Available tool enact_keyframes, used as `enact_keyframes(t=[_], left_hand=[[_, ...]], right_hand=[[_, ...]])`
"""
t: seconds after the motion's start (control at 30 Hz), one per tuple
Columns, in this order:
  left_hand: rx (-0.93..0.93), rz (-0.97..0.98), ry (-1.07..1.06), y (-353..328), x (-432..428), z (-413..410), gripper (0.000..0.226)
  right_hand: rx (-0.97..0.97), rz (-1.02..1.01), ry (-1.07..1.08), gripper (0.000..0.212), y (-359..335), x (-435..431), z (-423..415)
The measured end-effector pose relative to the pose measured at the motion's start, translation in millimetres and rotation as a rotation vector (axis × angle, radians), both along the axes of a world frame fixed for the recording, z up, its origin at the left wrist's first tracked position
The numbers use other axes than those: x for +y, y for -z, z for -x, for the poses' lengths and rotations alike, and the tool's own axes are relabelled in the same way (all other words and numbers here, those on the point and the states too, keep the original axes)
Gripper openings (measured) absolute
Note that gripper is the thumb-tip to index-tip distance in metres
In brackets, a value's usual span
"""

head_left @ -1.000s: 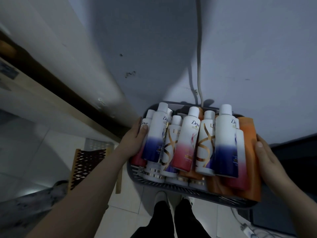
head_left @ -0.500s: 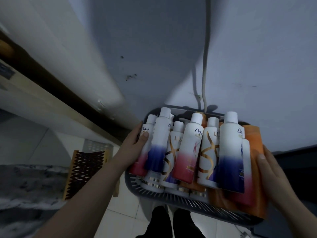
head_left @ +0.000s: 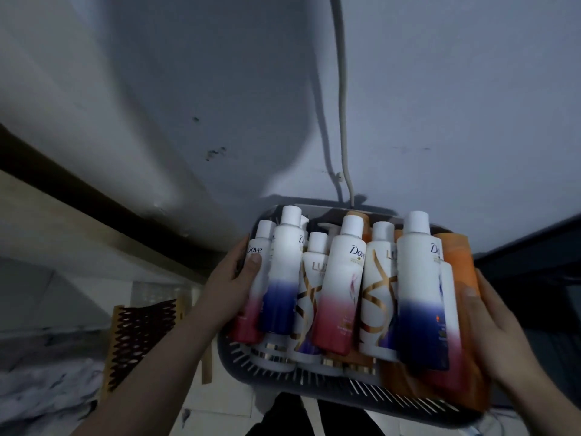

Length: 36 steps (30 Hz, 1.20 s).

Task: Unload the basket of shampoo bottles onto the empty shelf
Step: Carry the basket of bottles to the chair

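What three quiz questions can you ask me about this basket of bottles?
1. True or false: the basket is sitting on the floor.
2. Pick one: what colour is the tall bottle against the right hand? A green, B orange, C black.
3. Fill the gap: the left hand has its thumb on a small bottle that reads ____.

Key: 1 false, both hands hold it up in the air; 2 B; 3 Dove.
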<state>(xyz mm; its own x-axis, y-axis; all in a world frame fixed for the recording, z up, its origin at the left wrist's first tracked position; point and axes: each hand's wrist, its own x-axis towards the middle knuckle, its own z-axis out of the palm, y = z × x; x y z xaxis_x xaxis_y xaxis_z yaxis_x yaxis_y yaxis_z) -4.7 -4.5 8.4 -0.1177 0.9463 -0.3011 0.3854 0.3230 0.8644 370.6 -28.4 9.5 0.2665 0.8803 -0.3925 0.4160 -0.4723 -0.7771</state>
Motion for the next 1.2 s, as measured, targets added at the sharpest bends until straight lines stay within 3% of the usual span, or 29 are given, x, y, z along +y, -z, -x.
enact_keyframes(t=[0.1,0.23,0.33,0.4,0.53,0.63,0.93,1.2], left_hand=[[-0.023,-0.007,0.065,-6,-3,0,0.034],[-0.038,-0.082,0.206,-21,-10,-8,0.033],[-0.098,-0.071,0.295,-25,-21,-19,0.036],[-0.096,-0.032,0.316,-26,-28,-29,0.043],[-0.03,-0.042,0.517,-33,-42,-63,0.036],[-0.027,-0.025,0.681,-33,-59,-96,0.033],[-0.098,0.072,0.898,-27,-174,-225,0.033],[0.031,0.071,1.185,-23,-297,-349,0.035]], right_hand=[[-0.011,0.02,0.102,0.079,-11,-30,1],[-0.051,-0.016,0.256,0.06,-23,-87,6],[-0.082,0.006,0.356,0.071,-28,-134,11],[-0.074,0.01,0.424,0.066,-31,-168,13],[-0.062,-0.027,0.55,0.056,-37,-235,15],[-0.044,-0.006,0.703,0.06,-42,-288,14],[-0.018,0.033,1.054,0.046,-41,-470,-14],[-0.051,0.081,1.332,0.049,-36,-623,-55]])
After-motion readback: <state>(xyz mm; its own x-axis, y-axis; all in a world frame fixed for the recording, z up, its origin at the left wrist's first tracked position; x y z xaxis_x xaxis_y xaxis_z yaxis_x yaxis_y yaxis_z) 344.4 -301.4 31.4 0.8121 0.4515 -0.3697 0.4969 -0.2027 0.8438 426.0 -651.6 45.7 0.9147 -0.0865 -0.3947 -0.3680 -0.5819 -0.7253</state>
